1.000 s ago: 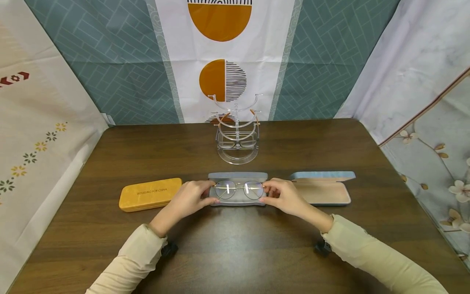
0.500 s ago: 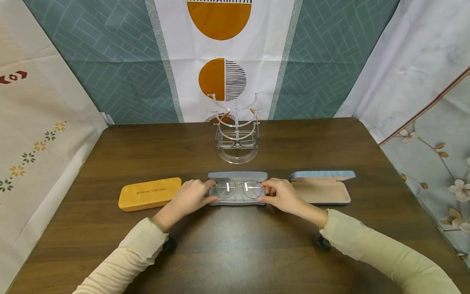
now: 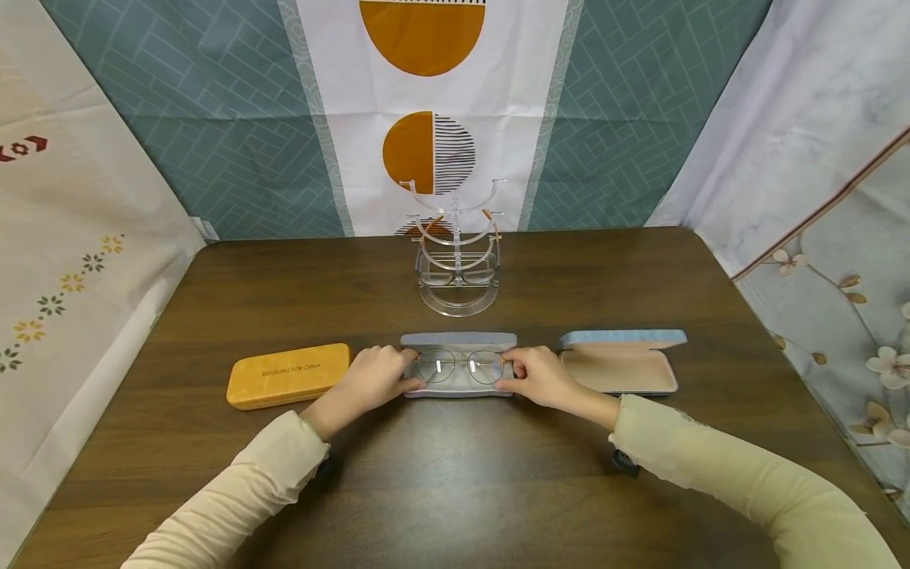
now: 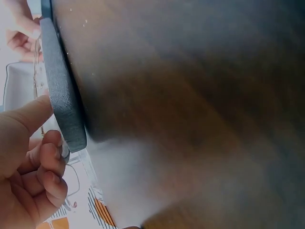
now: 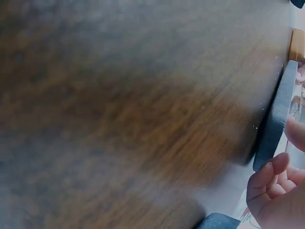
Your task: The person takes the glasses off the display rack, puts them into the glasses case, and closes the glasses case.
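While both hands pinch them, glasses [image 3: 461,366] lie in grey case [image 3: 458,342].

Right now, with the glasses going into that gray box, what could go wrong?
The glasses have thin wire rims, and both the left hand and the right hand pinch their ends, so a hard squeeze might bend them. They lie in the open gray case; if a part sticks up, closing the lid could press on it. The fingertips sit close to the round lenses, so smudges are possible.
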{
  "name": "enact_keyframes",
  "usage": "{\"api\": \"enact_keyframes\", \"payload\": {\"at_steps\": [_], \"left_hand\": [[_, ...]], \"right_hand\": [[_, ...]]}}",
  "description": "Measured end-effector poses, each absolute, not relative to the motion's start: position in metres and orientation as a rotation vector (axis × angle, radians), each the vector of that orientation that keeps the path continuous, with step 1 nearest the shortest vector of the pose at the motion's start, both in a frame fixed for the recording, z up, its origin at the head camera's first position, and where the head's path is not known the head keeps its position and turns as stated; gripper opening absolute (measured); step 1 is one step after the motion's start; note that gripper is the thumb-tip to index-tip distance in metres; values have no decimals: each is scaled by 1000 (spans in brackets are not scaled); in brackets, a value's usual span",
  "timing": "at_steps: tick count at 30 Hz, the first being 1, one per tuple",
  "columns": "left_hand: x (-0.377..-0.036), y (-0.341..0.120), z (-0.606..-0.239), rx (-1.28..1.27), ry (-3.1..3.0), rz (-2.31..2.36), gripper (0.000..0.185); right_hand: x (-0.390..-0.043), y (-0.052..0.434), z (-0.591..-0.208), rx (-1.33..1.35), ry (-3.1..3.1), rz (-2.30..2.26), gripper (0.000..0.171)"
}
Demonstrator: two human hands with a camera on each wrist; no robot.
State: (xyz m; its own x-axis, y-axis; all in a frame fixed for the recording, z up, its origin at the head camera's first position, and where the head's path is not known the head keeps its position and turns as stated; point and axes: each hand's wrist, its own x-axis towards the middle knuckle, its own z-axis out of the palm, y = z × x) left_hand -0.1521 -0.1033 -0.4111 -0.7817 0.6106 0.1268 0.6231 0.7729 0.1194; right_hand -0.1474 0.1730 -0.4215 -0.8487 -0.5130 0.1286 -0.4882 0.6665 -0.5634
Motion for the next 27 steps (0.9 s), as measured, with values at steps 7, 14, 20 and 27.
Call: {"api": "enact_keyframes", "payload": {"at_steps": [7, 14, 20, 27], "left_hand": [[-157, -103, -416, -1007, -2961, -299, 36], [-159, -109, -418, -1037, -3005, -498, 41], [-159, -116, -415, -1117, -3010, -765, 43], [-157, -129, -413, -1190, -2890, -1042, 37]], "right_hand": [[-150, 173, -423, -830, 2804, -913, 39], [-152, 177, -425, -835, 2726, -958, 41], [-152, 180, -424, -758, 2637, -1076, 42], [-149, 186, -421, -541, 2477, -1312, 38]]}}
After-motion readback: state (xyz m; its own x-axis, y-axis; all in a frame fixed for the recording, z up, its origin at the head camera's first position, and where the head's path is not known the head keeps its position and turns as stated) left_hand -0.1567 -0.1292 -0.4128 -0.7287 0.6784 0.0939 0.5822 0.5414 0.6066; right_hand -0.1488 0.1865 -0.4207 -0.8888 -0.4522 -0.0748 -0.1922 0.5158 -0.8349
